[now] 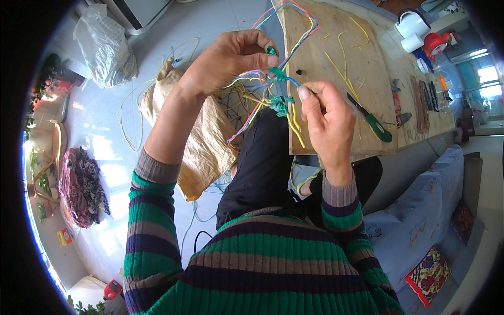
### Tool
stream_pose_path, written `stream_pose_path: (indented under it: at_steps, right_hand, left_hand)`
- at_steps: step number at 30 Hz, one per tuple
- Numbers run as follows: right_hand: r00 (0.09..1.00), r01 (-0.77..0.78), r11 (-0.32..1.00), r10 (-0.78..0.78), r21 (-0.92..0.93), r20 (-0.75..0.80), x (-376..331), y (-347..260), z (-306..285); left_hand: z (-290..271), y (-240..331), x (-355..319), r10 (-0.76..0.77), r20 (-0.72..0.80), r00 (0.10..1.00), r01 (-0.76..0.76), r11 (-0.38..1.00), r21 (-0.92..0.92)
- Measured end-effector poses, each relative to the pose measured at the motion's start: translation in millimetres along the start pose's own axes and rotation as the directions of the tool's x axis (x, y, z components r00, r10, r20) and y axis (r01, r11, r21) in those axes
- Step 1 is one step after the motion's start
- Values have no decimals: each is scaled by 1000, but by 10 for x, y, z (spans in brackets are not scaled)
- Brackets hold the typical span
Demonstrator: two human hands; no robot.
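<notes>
My left hand (pixel 231 59) is closed, its thumb and fingers pinching a bit of green tape (pixel 271 51). Just below those fingertips, a crumpled green wrap (pixel 277 74) sits around a joint in a bundle of red, blue and yellow wires (pixel 313 25). My right hand (pixel 332 118) pinches a blue wire (pixel 294 82) that comes out of this wrap. Nearer to me, a second green wrap (pixel 282 105) binds more of the wires, with cut yellow wire ends (pixel 297 131) hanging from it. The bundle is held over the edge of a wooden board.
On the wooden board (pixel 336 60) lie a green-handled knife (pixel 375 126), loose yellow wires (pixel 340 73) and a small black piece (pixel 298 72). A white mug (pixel 412 23) and tools stand farther right. A tan sack (pixel 202 136) with tangled wires lies left of my leg.
</notes>
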State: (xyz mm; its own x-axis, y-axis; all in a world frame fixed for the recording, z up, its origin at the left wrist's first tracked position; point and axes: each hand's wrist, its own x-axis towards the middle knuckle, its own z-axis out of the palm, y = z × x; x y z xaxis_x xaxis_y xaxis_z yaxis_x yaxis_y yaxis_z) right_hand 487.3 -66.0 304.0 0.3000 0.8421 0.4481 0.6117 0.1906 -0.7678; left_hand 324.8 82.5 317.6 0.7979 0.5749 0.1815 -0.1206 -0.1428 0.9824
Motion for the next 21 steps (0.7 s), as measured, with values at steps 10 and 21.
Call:
stream_pose_path:
  at_steps: [10,21]
  right_hand:
    - [1000,13,999,-14,-34,-20,77,73,9]
    - [999,-47,997,47,65,3,55,57,11]
  left_hand:
    - [712,151,-688,-15,-408,913,24,1000,17]
    - [718,75,-605,16,-404,915,59,983,172]
